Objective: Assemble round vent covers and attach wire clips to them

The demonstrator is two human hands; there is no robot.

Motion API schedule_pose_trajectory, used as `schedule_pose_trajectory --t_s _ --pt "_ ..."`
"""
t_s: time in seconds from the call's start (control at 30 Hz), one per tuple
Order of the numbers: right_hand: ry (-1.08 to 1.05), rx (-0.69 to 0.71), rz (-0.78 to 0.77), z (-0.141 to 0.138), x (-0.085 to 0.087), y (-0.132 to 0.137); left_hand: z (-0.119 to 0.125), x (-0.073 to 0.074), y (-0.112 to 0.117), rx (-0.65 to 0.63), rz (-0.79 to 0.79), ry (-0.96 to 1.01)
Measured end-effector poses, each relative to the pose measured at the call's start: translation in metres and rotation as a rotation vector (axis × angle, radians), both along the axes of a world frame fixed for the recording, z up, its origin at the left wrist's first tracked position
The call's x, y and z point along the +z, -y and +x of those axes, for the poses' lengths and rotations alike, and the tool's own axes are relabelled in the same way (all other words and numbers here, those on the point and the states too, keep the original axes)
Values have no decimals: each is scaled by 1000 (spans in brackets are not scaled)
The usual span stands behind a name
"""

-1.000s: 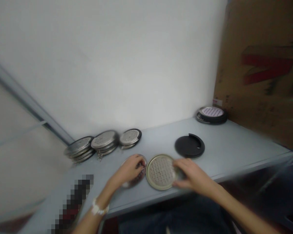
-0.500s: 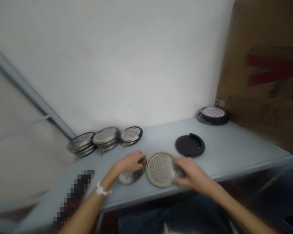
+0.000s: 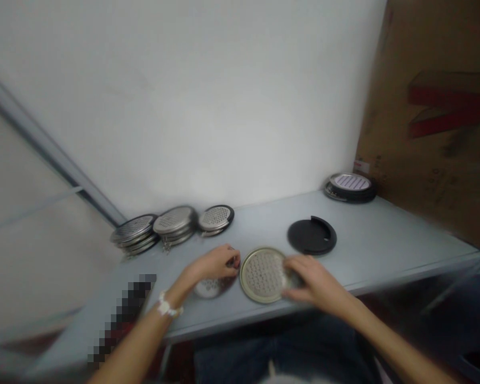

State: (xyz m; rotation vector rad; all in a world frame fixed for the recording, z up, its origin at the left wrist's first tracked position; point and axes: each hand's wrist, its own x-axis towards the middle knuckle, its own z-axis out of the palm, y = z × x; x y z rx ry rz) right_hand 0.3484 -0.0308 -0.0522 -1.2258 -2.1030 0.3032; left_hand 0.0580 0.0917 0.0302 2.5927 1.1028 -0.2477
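My left hand is closed at the right edge of a shiny perforated metal grater disc, and it hides the disc's upper part. Something dark and reddish shows between its fingertips, too blurred to tell. Just to the right, a round grater plate with a pale gold rim lies face up. My right hand grips that plate's right edge, thumb near and fingers far. Beyond my right hand, apart from it, a black round holder with a raised curved lip rests on the table.
Along the wall at the back left stand stacks of round graters: a left stack, a middle stack and a smaller one. More discs are piled at the back right, beside a large cardboard box. The grey table has its front edge close to me.
The whole view has shifted slightly. Both hands keep their holds, and the discs stay in the same places relative to each other.
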Motion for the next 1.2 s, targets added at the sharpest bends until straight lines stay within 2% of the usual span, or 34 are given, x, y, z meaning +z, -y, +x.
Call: schedule_pose_trajectory --t_s 0.4,0.57,0.73,0.83,1.03,1.2 --pt "9 -2 -22 -2 4 1 -8 -8 6 69 73 78" --pt "11 -5 -22 -2 7 2 -13 -13 5 113 27 198" --pt "11 -5 -34 -2 8 2 -15 -22 -1 175 49 293" --pt "7 -5 -34 -2 7 2 -16 -26 -6 233 49 396" --pt "-1 -12 -27 -3 5 1 -24 -30 -23 443 49 618" --pt "-10 -8 -15 -3 4 1 -28 -32 -33 523 40 642"
